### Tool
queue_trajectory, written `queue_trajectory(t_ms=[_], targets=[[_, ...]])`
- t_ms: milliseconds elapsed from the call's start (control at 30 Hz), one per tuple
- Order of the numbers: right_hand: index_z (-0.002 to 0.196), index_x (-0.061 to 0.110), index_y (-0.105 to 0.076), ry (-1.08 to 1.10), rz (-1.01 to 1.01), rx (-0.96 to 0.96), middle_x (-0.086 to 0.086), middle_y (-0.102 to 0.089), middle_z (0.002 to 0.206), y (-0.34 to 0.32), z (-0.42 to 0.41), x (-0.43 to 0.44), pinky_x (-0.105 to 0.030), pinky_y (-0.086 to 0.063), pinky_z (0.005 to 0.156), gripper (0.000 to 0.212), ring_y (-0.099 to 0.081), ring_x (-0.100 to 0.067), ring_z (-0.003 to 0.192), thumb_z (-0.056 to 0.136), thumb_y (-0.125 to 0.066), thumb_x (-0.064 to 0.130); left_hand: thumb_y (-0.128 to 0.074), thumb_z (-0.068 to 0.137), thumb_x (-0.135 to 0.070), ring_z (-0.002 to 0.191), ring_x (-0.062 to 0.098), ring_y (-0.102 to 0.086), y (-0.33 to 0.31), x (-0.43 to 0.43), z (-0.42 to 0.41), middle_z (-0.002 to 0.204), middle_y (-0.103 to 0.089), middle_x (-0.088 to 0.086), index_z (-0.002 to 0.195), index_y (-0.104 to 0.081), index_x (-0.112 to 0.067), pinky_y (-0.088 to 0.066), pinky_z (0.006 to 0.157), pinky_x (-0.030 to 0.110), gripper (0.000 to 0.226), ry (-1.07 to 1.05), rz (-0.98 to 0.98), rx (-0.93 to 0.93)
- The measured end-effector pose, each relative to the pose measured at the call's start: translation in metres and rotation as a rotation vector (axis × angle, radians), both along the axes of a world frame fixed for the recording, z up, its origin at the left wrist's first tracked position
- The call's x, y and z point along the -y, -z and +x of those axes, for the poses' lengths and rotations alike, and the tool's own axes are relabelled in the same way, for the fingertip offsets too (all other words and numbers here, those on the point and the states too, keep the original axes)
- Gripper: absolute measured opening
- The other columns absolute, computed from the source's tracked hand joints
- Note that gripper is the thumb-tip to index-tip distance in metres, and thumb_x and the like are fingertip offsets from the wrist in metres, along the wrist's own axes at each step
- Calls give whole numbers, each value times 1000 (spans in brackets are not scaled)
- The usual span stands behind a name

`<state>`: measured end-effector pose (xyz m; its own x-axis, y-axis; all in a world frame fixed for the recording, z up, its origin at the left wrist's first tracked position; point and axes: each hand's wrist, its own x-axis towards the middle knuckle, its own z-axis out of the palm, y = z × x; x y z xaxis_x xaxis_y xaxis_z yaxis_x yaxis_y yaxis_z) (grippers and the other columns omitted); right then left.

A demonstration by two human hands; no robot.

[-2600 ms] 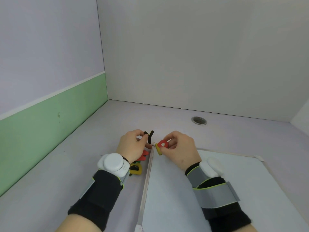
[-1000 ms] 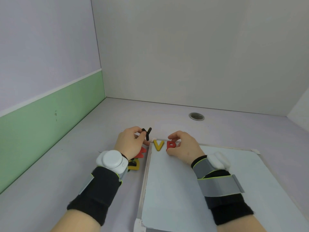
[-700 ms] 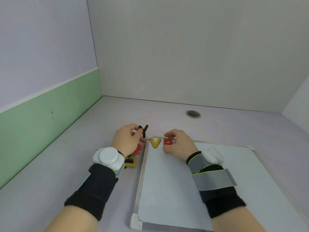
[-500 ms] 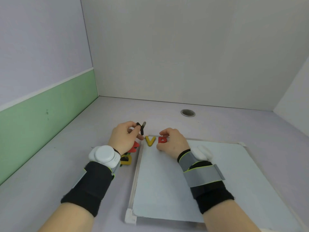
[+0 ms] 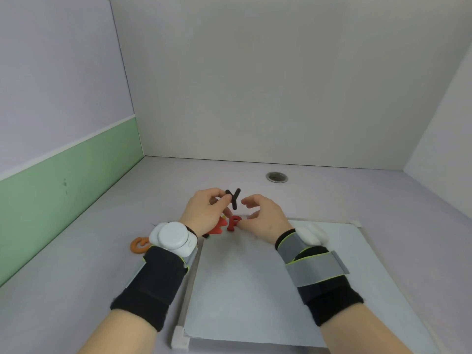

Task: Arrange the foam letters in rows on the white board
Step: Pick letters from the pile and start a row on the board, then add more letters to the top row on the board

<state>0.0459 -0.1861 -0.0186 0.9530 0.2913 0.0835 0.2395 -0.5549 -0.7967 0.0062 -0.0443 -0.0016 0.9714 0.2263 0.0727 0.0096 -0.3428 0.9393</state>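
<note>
- Left hand [image 5: 204, 213] pinches the black Y [image 5: 233, 199] between thumb and forefinger. The letter is upright in the air above the far-left corner of the white board [image 5: 255, 290].
- Right hand [image 5: 265, 218] holds nothing. Its forefinger and thumb are curved with a narrow gap between them, and the forefinger tip is just beside the Y's right arm. No contact is visible.
- Red P [image 5: 234, 223] lies flat at the board's far edge, below both hands. The right thumb is touching it or just beside it; I cannot tell which.
- A second red letter [image 5: 220, 224] is mostly hidden under the left hand, so I cannot tell whether it is on or off the board.
- An orange letter [image 5: 139, 245] lies off the board on the surface [image 5: 76, 264], left of the left wrist.
- Judgement: this looks like a hand-to-hand pass of the Y, or the lead-in to setting it down next to the P.
- Risk: if the left pinch lets go before the right one closes, the thin foam may twist and drop onto the P, knocking the row crooked.
- Risk: the right hand's lower fingers sit low near the P. Closing toward the Y could drag that light letter out of line.
- Risk: the Y may be set down skewed, since the hands crowd the corner and hide the row.
</note>
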Motion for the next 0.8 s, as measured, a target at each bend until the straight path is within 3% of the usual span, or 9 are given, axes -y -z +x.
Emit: queue_trajectory(t_ms=[100,200,300,400,567,667,800], targets=[[106,14,-59,-38,224,-101,-9,-64,108,-6,0,13,-31,-56,64,31,-64,-21,80,77,-64,5,-51,94,-26,39,9,-51,2,9,3,71,-69,8,91,-66,-12,-40,36,16,21,45,10,-36],[93,10,-62,-65,477,-195,-16,-69,87,-7,1,24,-31,-59,64,16,-68,-21,68,82,-59,-1,-52,94,-29,43,11,-55,8,21,7,72,-65,9,92,-67,-16,-39,35,16,20,78,30,-46],[89,2,-61,-67,554,-229,-19,-68,77,-2,1,26,-33,-61,66,10,-69,-24,61,82,-58,-5,-53,93,-31,38,8,-56,15,23,6,73,-65,8,91,-67,-22,-42,35,19,17,85,94,-6],[85,3,-62,-32,516,-188,-16,-68,72,-1,1,25,-31,-60,65,10,-67,-24,58,81,-59,-5,-54,92,-31,40,10,-60,18,22,5,76,-68,9,93,-67,-25,-45,36,22,14,78,149,26],[72,20,-65,126,362,-10,-7,-68,68,4,4,28,-33,-57,71,15,-63,-20,62,75,-64,5,-54,92,-25,41,11,-61,17,18,1,71,-65,4,94,-68,-22,-45,35,22,14,14,134,68],[77,22,-69,175,173,124,4,-63,66,6,2,30,-17,-50,66,12,-57,-10,62,74,-65,11,-54,92,-19,39,11,-61,18,17,-2,69,-64,4,91,-69,-18,-44,33,21,15,-20,130,104],[81,21,-71,196,-5,182,8,-60,64,6,-2,28,-26,-51,71,14,-57,-13,67,71,-66,13,-53,92,-18,41,6,-60,20,13,-2,69,-63,1,88,-69,-19,-49,38,21,17,-66,181,151]])
